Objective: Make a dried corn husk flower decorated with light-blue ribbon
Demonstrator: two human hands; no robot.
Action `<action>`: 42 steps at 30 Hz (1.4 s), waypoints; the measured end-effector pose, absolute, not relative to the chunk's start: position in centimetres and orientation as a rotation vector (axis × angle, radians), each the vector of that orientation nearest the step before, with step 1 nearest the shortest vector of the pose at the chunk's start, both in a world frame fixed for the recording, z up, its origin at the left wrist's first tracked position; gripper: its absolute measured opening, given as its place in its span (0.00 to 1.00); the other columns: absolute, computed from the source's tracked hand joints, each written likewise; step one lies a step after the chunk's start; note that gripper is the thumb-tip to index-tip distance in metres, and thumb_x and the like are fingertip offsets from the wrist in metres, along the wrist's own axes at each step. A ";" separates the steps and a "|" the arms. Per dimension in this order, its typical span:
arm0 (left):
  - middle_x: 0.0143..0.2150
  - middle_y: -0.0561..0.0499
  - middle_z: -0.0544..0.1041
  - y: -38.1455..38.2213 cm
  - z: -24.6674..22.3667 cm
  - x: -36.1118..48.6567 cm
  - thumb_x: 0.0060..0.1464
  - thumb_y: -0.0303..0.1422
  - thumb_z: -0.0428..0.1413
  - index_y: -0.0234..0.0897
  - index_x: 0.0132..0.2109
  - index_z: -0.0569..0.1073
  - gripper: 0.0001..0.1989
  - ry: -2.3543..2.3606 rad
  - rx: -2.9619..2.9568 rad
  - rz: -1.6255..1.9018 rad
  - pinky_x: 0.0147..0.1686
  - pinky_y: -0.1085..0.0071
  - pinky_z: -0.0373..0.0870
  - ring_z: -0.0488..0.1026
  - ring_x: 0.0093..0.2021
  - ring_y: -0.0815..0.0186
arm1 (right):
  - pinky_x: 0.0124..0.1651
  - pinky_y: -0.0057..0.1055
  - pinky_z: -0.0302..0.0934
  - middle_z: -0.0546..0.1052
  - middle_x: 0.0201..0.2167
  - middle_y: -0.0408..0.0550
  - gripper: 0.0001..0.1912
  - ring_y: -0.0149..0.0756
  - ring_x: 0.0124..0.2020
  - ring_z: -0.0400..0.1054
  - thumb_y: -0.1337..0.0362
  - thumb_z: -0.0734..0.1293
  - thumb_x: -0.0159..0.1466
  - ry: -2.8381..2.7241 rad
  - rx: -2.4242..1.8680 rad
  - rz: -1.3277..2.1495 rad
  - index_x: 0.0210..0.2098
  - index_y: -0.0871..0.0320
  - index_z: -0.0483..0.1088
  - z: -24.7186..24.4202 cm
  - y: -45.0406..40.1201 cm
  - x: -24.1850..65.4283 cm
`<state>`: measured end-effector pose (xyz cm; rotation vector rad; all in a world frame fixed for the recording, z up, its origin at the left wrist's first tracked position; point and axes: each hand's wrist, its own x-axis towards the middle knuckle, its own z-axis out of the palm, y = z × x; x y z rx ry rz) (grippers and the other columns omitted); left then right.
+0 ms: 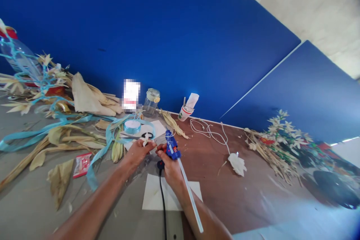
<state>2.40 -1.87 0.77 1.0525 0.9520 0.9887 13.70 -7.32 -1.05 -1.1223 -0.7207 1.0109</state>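
Observation:
In the middle of the head view my right hand [169, 165] is closed round a blue hot glue gun [172, 144]. A long whitish glue stick [190, 195] sticks out of its back end, over my forearm. Just left of it, my left hand [140, 150] pinches a small pale piece [146, 140] that looks like a husk petal. The fingertips of both hands are close together, and I cannot tell whether they touch. A black cord [163, 198] runs down beside my right wrist, over a white sheet of paper [152, 197] on the table.
Blue ribbon [95, 168], a ribbon spool [132, 126], dry husks [60, 180] and a red packet [82, 165] lie left. A lidded jar [151, 103], a cup [185, 112] and a white cable [209, 132] sit near the blue partition [168, 37]. White flowers [287, 131] lie right.

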 end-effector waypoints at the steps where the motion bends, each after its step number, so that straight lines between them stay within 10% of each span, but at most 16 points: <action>1: 0.17 0.53 0.67 -1.9 0.7 2.5 0.34 0.36 0.65 0.35 0.20 0.74 0.10 0.944 1.055 0.988 0.22 0.72 0.54 0.60 0.20 0.70 | 0.42 0.35 0.64 0.73 0.29 0.43 0.13 0.35 0.32 0.68 0.62 0.71 0.46 -0.716 -1.131 1.002 0.30 0.55 0.66 -1.1 -7.3 13.6; 25: 0.21 0.54 0.68 -2.2 1.1 1.9 0.41 0.40 0.62 0.35 0.24 0.73 0.13 0.862 1.149 0.846 0.25 0.73 0.56 0.61 0.23 0.70 | 0.27 0.25 0.56 0.68 0.22 0.39 0.09 0.27 0.23 0.61 0.62 0.71 0.49 -0.813 -1.258 0.999 0.28 0.58 0.68 -1.5 -7.6 14.4; 42: 0.20 0.58 0.64 -0.3 -0.2 0.1 0.37 0.41 0.64 0.35 0.24 0.69 0.15 0.950 0.858 1.078 0.23 0.74 0.58 0.59 0.21 0.73 | 0.34 0.30 0.61 0.73 0.29 0.46 0.16 0.31 0.28 0.64 0.52 0.69 0.56 -1.157 -1.219 1.131 0.34 0.59 0.73 -2.1 -9.7 16.8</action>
